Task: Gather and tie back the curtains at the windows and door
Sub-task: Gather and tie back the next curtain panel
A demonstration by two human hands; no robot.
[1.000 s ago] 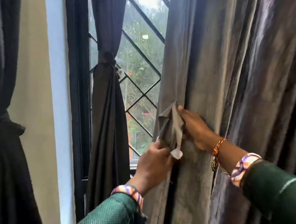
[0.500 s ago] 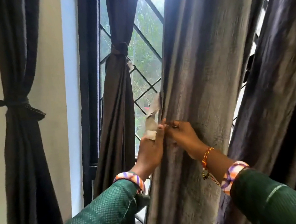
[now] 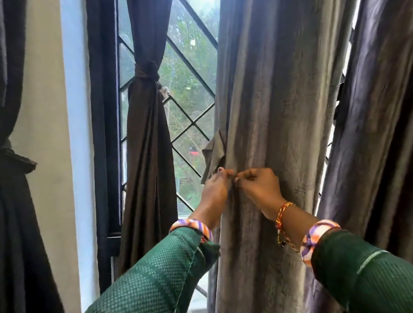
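Observation:
A grey curtain (image 3: 270,103) hangs gathered into a thick column in front of me. A short grey fabric tie strip (image 3: 213,153) sticks out at its left edge. My left hand (image 3: 215,190) and my right hand (image 3: 257,188) meet fingertip to fingertip on the curtain's front at its left side. Both pinch the fabric there, just below the strip. What exactly lies between the fingertips is too small to make out.
A tied dark curtain (image 3: 148,145) hangs at the window's left, knotted at mid height. Another tied dark curtain (image 3: 3,170) is at the far left, a loose purple-grey curtain (image 3: 381,119) at the right. Black diamond window bars (image 3: 191,123) show behind.
The curtain has been bunched tighter, and a gap now shows between it and the right curtain. My two hands have come together on its front. The tie strip now sticks out above my left hand.

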